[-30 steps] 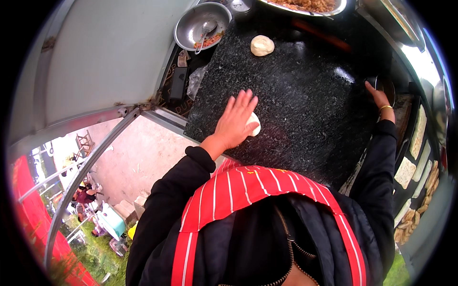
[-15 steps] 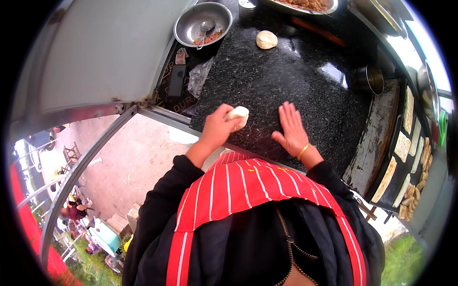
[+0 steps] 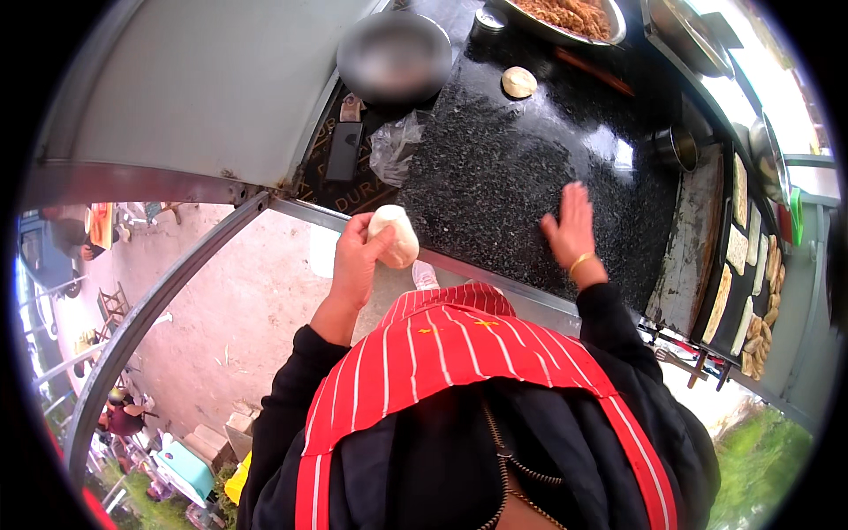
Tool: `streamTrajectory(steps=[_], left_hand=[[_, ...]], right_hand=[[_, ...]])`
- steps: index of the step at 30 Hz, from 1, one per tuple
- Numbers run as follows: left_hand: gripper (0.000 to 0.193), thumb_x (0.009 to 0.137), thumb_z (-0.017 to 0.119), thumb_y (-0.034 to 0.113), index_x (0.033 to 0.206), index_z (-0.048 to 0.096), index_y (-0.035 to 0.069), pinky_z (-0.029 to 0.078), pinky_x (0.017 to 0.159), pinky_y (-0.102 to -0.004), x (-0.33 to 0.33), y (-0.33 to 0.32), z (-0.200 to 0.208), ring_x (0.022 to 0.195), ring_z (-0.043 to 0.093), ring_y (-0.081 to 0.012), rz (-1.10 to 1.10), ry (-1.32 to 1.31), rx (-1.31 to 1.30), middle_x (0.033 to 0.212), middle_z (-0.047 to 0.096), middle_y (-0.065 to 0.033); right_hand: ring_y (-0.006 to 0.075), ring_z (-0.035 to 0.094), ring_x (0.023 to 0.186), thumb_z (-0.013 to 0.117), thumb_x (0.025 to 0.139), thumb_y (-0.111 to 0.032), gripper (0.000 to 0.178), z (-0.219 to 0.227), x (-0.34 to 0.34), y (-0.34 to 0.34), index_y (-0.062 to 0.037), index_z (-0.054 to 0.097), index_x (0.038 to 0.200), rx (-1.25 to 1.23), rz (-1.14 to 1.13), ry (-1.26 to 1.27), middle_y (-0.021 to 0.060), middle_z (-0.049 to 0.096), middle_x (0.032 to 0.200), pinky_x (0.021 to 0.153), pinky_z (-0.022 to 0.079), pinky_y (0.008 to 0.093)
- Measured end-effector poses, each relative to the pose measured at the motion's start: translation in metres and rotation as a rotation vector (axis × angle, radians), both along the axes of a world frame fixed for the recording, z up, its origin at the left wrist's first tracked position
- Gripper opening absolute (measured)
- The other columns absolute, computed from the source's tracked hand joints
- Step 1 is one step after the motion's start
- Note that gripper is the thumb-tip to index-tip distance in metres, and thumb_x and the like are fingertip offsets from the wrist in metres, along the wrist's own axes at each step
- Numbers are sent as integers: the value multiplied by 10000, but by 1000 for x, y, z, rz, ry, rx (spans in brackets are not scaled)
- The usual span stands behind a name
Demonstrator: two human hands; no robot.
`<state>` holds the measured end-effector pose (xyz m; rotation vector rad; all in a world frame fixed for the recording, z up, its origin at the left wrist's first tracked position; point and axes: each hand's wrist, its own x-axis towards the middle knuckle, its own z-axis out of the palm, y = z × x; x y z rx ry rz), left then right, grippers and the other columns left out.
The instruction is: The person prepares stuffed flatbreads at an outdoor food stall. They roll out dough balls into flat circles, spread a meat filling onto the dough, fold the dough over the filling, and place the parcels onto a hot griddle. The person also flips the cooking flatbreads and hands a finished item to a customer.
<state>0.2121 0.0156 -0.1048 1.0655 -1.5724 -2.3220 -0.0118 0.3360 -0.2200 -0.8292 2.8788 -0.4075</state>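
Dough piece (image 3: pixel 399 237) in L hand (image 3: pixel 356 259), R hand (image 3: pixel 573 231) open

The dough piece is in the L hand, near the close edge of the table (image 3: pixel 495 190). The thumb lies over its face, the other fingers are around its left side & partly hidden. The R hand is to the right, flat, fingers straight & together, holding nothing; if the palm touches the table, I cannot tell.

Handling (my judgement): the piece is prob. light & v. soft, so it will dent under fingertips & may stretch under own weight. Maybe a bit slippery if oily. Best hold: broad, w/ thumb & several fingers on the thick rim, no hard pinch in the middle.

Materials: dough is pale, smooth, rounded, approx. a thick oval. A 2nd dough ball (image 3: pixel 519 82) sits far ahead, between the 2 hands in direction; roundish, cream colour. Table is black speckled stone, hard, w/ shiny reflections ahead of the R hand. Ahead of the L hand: thin, crumpled plastic bag (image 3: pixel 396 148), clear. Ahead & right of the R hand: round metal pot (image 3: pixel 677 147). Further right: flat breads (image 3: pixel 737 250), long, pale, w/ dry-looking surface.
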Motion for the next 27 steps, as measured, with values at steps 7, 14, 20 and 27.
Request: streamTrajectory(steps=[7,14,20,27], left_hand=[[451,918,712,148,1317,538,30,529,849,-292,9,4,0,999,657,-148,-2,10,50,1151,671,-72],[393,916,698,102,1269,539,37,552,855,-311,-7,21,20,1010,660,-169,54,66,48,1139,664,-73],[392,915,690,85,1265,524,32,562,867,-329,-36,47,17,1034,659,-185,45,7,64,1166,649,-86],[387,910,693,71,1255,523,25,544,903,-348,-75,73,13,1044,654,-196,-23,-13,107,1146,659,-93]], right_hand=[[395,157,1514,577,914,-520,870,21,26,-167,57,297,1502,-146,320,89,262,233,1601,1237,134,465],[394,119,1527,595,918,-433,878,-7,-67,-17,74,230,1535,-44,-331,48,293,173,1616,1233,95,481],[395,371,1372,743,762,-498,773,33,-1,-166,1,507,1303,-445,351,103,212,463,1404,1146,282,482],[402,280,1454,647,881,-468,818,26,-99,-74,54,381,1452,-251,-67,39,263,348,1540,1201,205,474]])
